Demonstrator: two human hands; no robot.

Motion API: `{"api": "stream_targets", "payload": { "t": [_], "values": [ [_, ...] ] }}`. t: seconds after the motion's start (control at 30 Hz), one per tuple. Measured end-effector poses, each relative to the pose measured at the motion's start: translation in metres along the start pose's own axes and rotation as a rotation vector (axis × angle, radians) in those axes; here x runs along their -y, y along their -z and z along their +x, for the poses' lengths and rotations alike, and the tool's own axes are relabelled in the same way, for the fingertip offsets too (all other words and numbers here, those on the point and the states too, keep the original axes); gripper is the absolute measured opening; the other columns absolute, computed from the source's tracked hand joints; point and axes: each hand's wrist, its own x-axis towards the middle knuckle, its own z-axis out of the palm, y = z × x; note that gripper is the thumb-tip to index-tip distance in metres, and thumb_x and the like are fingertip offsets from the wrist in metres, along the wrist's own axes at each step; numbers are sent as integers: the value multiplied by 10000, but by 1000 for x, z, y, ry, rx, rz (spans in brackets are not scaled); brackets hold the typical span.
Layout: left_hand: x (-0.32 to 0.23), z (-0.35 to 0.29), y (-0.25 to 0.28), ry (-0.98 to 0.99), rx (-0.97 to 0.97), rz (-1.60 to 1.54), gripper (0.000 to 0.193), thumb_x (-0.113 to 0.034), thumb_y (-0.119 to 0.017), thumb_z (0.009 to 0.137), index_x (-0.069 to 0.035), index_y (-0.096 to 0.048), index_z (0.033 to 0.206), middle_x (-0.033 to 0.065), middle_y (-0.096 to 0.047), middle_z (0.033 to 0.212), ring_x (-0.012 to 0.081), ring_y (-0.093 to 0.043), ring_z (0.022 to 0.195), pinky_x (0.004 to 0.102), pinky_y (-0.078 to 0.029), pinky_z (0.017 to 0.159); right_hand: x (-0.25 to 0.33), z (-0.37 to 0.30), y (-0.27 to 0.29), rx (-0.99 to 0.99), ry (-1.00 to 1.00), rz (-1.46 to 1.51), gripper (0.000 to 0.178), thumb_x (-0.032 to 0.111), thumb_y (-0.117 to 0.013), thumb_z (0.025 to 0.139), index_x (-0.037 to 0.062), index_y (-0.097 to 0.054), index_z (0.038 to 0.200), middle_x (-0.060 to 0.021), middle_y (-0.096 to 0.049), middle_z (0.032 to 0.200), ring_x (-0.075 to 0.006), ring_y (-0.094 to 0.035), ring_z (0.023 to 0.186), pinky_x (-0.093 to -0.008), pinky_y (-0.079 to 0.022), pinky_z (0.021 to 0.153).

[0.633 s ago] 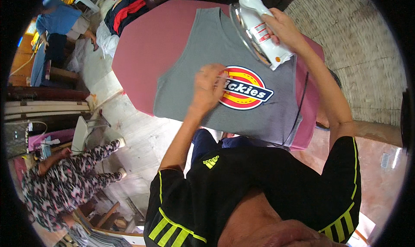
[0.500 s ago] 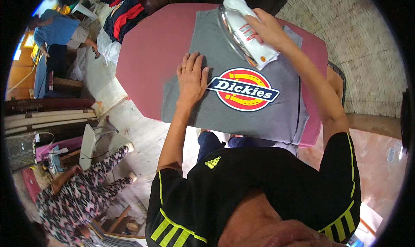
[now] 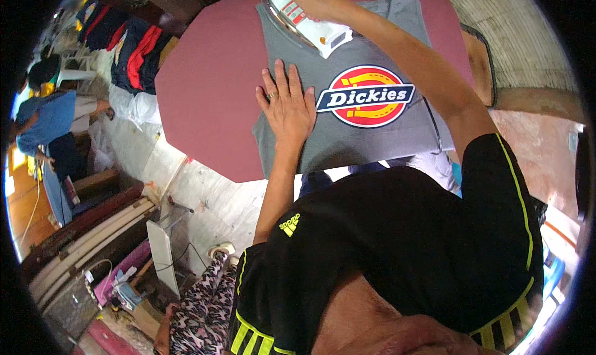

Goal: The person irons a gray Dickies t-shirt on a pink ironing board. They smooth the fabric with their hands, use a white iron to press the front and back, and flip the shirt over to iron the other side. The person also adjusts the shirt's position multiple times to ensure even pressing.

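Right hand [image 3: 313, 0], mine: closed around one white iron [image 3: 315, 31], over the far left part of one grey sleeveless shirt [image 3: 326, 145], spread on a maroon-covered board [image 3: 205, 94]. Left hand [image 3: 290, 111], mine: open, lying flat beside the round emblem [image 3: 367, 97].

Garment workshop, apparently — iron [image 3: 310, 26], padded table [image 3: 208, 94], piled clothes [image 3: 144, 54].

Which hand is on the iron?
The right hand, gripping the white iron; the left hand rests palm-down on the grey shirt.
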Motion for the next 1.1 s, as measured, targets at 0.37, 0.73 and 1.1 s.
{"api": "stream_targets", "payload": {
  "t": [0.37, 0.73, 1.1],
  "values": [
    [2, 1, -2, -18, 62, 39, 597, -370, -518, 935, -41, -448, 1428, 184, -285, 1566, 437, -181, 1460, 648, -149, 1115, -32, -16, 35, 201, 168, -31, 520, 388, -499, 970, -74, -537, 1205, -321, -603, 1154, -448, -598, 1065, -473, -470, 924],
    [-12, 108, -42, -122, -107, 7, 728, -537, -467, 952, 18, -416, 1419, 243, -350, 1513, 462, -282, 1410, 631, -189, 1110, -56, -93, 222, 112, -314, 129, 423, 480, -521, 997, 79, -618, 1090, 65, -421, 561, -10, -372, 426, -216, -260, 376],
    [-2, 133, -56, -49, -155, 122, 615, -481, -415, 985, -49, -454, 1421, 171, -402, 1506, 391, -335, 1405, 661, -223, 1089, -98, -75, 173, 405, 4, -124, 402, 380, -540, 1001, 58, -564, 1240, -181, -653, 947, -260, -636, 824, -385, -498, 742]
  ]
}}
